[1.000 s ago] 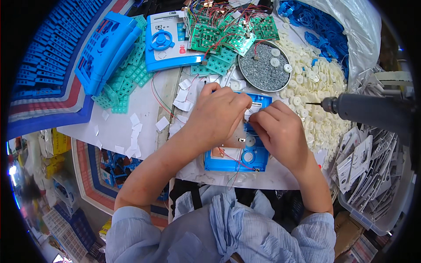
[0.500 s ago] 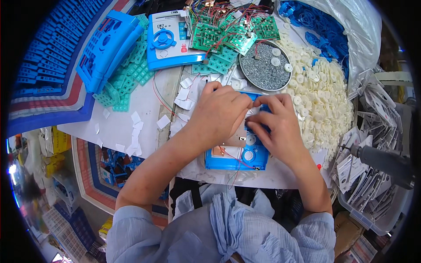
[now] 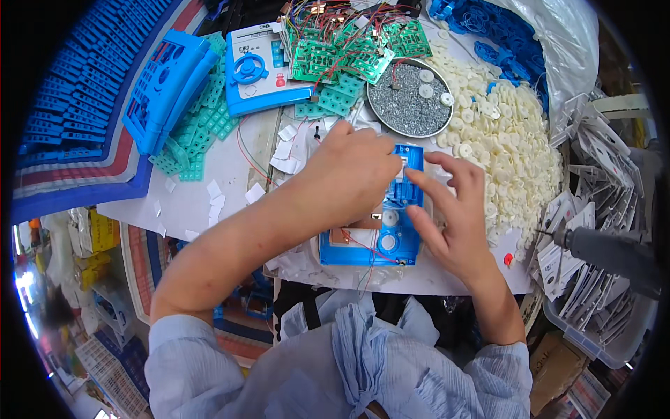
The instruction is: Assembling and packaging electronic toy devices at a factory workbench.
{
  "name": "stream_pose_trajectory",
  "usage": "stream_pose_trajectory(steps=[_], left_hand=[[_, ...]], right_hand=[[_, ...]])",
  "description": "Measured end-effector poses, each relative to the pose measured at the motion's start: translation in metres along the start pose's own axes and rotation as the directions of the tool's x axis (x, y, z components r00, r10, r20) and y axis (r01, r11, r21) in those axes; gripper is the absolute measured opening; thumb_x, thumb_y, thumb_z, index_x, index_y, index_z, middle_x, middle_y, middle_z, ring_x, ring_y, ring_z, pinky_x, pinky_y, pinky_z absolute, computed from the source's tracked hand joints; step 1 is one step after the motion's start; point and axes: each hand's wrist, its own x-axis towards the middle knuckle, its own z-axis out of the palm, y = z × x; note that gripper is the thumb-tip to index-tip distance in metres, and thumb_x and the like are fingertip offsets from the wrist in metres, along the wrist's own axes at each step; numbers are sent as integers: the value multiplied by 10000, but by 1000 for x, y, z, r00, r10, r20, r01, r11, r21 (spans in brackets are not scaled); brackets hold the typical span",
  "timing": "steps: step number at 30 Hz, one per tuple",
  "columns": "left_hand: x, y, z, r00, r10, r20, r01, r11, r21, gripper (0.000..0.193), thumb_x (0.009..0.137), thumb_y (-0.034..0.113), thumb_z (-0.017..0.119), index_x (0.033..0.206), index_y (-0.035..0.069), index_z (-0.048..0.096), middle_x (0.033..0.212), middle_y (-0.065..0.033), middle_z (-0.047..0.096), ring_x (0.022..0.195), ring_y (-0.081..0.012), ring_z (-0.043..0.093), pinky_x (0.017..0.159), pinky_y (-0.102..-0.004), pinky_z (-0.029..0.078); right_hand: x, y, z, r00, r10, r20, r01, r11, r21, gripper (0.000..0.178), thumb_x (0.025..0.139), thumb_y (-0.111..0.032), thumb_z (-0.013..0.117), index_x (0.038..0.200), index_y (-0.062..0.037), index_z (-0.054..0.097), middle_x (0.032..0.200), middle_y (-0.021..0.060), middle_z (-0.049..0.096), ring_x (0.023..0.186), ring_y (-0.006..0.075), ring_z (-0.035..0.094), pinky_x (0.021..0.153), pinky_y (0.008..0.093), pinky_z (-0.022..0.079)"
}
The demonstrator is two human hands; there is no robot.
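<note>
A blue plastic toy casing lies open in front of me, with its inside facing up. A brown circuit board, thin red wires and white round parts sit in its nearer half. My left hand is curled over the casing's left side; its fingertips are hidden, so what they hold cannot be made out. Beside them a small white piece shows inside the casing. At the casing's right side, my right hand has its fingers apart and holds nothing. Its index fingertip reaches to the casing's edge.
Beyond the casing stands a round tray of small screws. Cream plastic discs are heaped on the right, near a power screwdriver. Green circuit boards, turquoise keypads and another blue-and-white casing lie further back.
My right hand has drawn back to the right and its fingers have spread, uncovering the casing's far part. My left hand remains over the casing. The whole view has shifted slightly.
</note>
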Motion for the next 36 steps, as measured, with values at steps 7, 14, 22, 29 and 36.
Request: stream_pose_trajectory(steps=[7,14,22,29,36], left_hand=[[26,27,-13,907,75,414,-192,949,249,127,722,174,720,823,98,709,863,-63,641,889,-214,626,719,-369,461],[38,12,-15,878,-7,479,-61,990,128,148,697,144,732,803,41,718,867,-129,663,857,-298,665,693,-412,547],[47,26,-21,791,116,601,-248,958,141,155,652,149,762,765,52,718,847,-155,669,843,-318,670,682,-421,562],[55,16,-29,850,39,526,-125,984,129,147,659,139,770,778,56,749,802,-171,703,801,-326,714,656,-425,582],[82,3,-38,727,-99,680,-8,988,153,157,713,116,750,811,-8,749,846,-208,717,808,-358,716,696,-423,582]], right_hand=[[-17,-5,-19,996,50,-68,-47,998,42,415,802,-175,742,1204,-100,672,1309,143,546,1159,365,462,977,443,418],[-25,-5,-20,998,30,-54,-23,991,128,452,768,-93,761,1206,-52,659,1263,153,552,1142,331,508,914,413,465],[-20,-4,-18,997,24,-69,-11,982,191,388,753,-73,767,1128,-39,672,1183,133,603,1050,315,549,804,388,496],[-24,6,-10,997,-67,-34,70,990,126,339,744,-81,763,1070,-51,674,1156,107,617,1029,330,555,801,400,502],[-6,-6,26,991,-134,-3,134,989,-62,429,730,-126,764,1140,-59,657,1169,87,585,1072,336,536,892,441,452]])
